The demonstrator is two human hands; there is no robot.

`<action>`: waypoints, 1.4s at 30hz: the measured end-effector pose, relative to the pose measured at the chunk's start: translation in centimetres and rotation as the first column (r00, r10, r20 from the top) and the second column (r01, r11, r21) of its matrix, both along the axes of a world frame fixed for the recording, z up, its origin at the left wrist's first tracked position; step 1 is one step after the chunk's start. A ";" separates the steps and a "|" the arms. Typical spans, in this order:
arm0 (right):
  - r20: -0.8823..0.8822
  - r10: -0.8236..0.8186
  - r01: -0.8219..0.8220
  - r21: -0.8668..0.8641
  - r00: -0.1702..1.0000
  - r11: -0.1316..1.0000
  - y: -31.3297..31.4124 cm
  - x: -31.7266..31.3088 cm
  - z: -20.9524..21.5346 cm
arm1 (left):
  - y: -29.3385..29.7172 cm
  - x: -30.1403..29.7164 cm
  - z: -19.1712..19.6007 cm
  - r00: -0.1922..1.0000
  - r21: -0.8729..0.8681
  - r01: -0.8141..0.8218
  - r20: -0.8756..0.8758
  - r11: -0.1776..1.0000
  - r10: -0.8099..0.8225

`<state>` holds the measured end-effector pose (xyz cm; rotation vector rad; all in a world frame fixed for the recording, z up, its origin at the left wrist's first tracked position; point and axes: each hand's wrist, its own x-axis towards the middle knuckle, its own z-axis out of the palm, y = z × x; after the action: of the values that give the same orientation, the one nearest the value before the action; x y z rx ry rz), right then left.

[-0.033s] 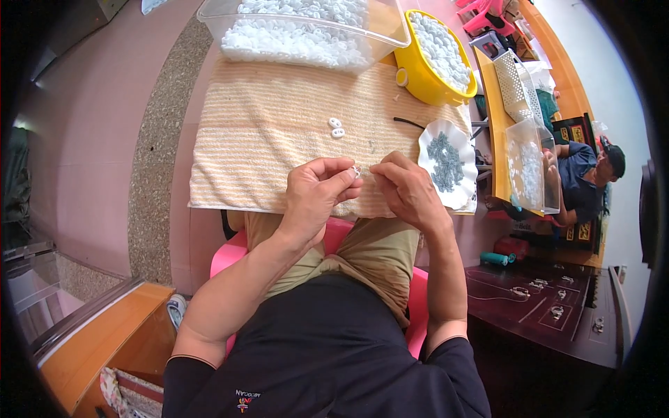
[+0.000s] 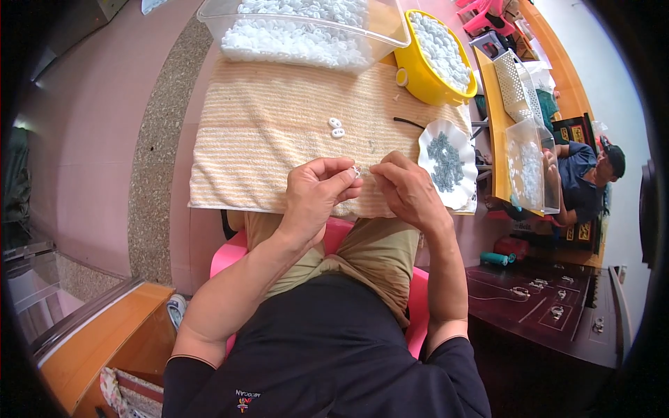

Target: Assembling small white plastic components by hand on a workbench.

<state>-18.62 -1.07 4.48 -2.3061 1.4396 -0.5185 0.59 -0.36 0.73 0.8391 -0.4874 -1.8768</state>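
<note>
A striped orange towel covers the table. Beyond it, a clear bin and a yellow tub hold many white pieces; two finished-looking white pieces lie mid-towel. At its near edge, the left hand pinches a small white piece; the right hand has its fingertips closed beside it, contents unclear.

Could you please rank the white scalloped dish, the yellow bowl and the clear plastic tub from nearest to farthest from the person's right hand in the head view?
From the right hand:
1. White scalloped dish, just to its right.
2. Yellow bowl, beyond, upper right.
3. Clear plastic tub, farthest, at the towel's far edge.
</note>
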 end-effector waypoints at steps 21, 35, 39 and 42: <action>-0.099 0.059 -0.061 -0.015 0.993 0.998 -0.4 0.3 -0.9 | 0.0 -0.1 -0.2 1.000 -0.012 0.002 -0.014 1.000 -0.002; -0.025 0.001 0.001 0.088 1.000 0.996 0.0 0.2 -0.3 | 0.0 -0.1 -0.4 1.000 -0.010 0.018 -0.010 1.000 -0.018; 0.153 -0.124 0.100 0.157 0.980 0.983 0.1 -0.1 -0.9 | -0.1 0.0 -0.3 1.000 -0.004 0.025 0.002 1.000 -0.025; 0.262 -0.172 0.107 0.246 0.950 0.963 0.2 -0.6 -1.5 | -0.1 -0.1 -0.3 0.999 -0.004 0.036 0.005 0.999 -0.036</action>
<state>-19.25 -0.92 3.00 -1.8750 1.4451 -0.6551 0.54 -0.41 0.45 0.8373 -0.5121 -1.9071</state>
